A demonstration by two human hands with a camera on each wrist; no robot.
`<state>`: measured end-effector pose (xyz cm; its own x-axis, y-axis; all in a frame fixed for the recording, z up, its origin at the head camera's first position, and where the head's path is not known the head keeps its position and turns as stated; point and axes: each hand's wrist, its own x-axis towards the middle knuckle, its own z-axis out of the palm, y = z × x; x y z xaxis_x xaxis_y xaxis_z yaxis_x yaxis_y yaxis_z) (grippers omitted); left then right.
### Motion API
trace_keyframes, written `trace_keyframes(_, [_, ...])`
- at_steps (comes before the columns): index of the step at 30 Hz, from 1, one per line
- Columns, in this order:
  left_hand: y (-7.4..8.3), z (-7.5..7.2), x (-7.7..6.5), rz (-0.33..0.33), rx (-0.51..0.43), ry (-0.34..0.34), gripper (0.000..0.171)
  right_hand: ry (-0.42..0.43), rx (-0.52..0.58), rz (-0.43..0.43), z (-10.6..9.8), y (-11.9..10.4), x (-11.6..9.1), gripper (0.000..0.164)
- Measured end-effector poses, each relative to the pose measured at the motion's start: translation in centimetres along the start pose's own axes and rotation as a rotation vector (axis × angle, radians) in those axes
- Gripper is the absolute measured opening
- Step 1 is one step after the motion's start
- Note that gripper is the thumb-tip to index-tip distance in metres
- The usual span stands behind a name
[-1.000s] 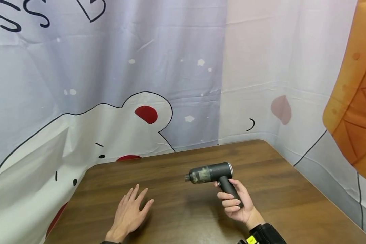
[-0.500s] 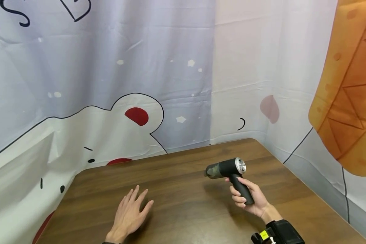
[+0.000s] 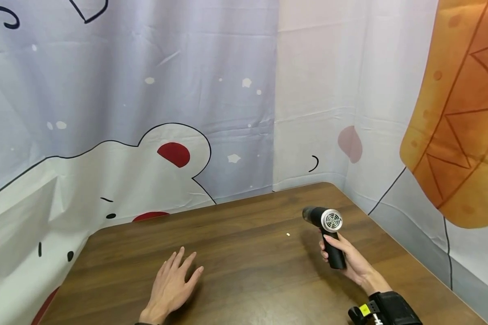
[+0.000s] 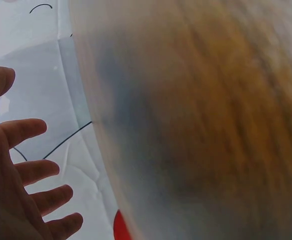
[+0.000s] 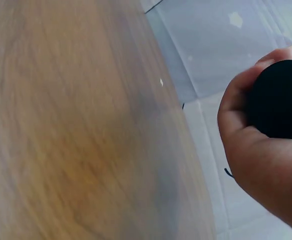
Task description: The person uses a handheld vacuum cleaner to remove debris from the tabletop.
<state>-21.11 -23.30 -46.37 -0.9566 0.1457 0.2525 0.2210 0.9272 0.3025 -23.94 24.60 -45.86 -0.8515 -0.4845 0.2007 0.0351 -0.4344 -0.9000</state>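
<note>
My right hand point(image 3: 355, 264) grips the handle of a black handheld vacuum point(image 3: 334, 250) over the right part of the table. The vacuum's round silver rear vent faces the head camera, while its clear nozzle end points away to the far left. In the right wrist view, fingers curl round the handle, whose dark round base point(image 5: 281, 100) shows. A tiny white scrap point(image 3: 288, 234) lies on the tabletop, left of the vacuum. Over the left part of the table, my left hand point(image 3: 171, 284) is held palm down with fingers spread and nothing in them.
The brown wood-grain table point(image 3: 236, 271) has a rounded far corner at the right. Printed cloth point(image 3: 236, 90) hangs close behind its back edge and along both sides. A black wrist strap point(image 3: 394, 309) with a camera sits on the right forearm.
My right hand has carried the vacuum rightward and turned it, so the rear vent now shows and the nozzle points away. The white scrap has come into view. The left hand stays put.
</note>
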Motion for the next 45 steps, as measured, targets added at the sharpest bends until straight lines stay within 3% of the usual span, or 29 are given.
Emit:
trace_keyframes(7, [0.4, 0.2, 0.2, 0.007, -0.006, -0.011, 0.059, 0.205, -0.190, 0.000, -1.0, -0.1, -1.4, 0.019])
trace_keyframes(10, [0.4, 0.2, 0.3, 0.013, -0.005, -0.002, 0.058, 0.371, -0.310, 0.029, -1.1, 0.0, -1.7, 0.007])
trace_keyframes(11, [0.4, 0.2, 0.3, 0.017, -0.005, 0.005, 0.058, 0.433, -0.357, 0.047, -1.2, 0.0, -1.7, 0.008])
trace_keyframes(14, [0.4, 0.3, 0.4, 0.014, -0.011, 0.014, 0.057, 0.601, -0.527, 0.097, -1.3, 0.0, -1.7, 0.032])
trace_keyframes(16, [0.3, 0.3, 0.4, 0.007, -0.017, 0.012, 0.057, 0.663, -0.644, 0.127, -1.6, -0.1, -1.7, 0.049])
trace_keyframes(19, [0.3, 0.3, 0.4, -0.006, -0.020, 0.008, 0.057, 0.697, -0.810, 0.178, -1.9, -0.2, -1.7, 0.064])
trace_keyframes(23, [0.4, 0.4, 0.2, -0.014, -0.022, 0.003, 0.057, 0.710, -0.986, 0.243, -2.3, -0.6, -1.9, 0.072])
trace_keyframes(31, [0.7, 0.2, 0.0, 0.001, -0.033, 0.032, 0.057, 0.702, -1.278, 0.340, -4.0, -1.8, -1.7, 0.073])
trace_keyframes(39, [0.8, 0.2, -0.4, 0.001, -0.026, 0.056, 0.058, 0.674, -1.382, 0.446, -5.2, -2.2, -0.9, 0.075])
trace_keyframes(45, [1.0, 0.2, -0.5, 0.005, -0.025, 0.067, 0.056, 0.665, -1.399, 0.443, -5.6, -1.8, -1.0, 0.073])
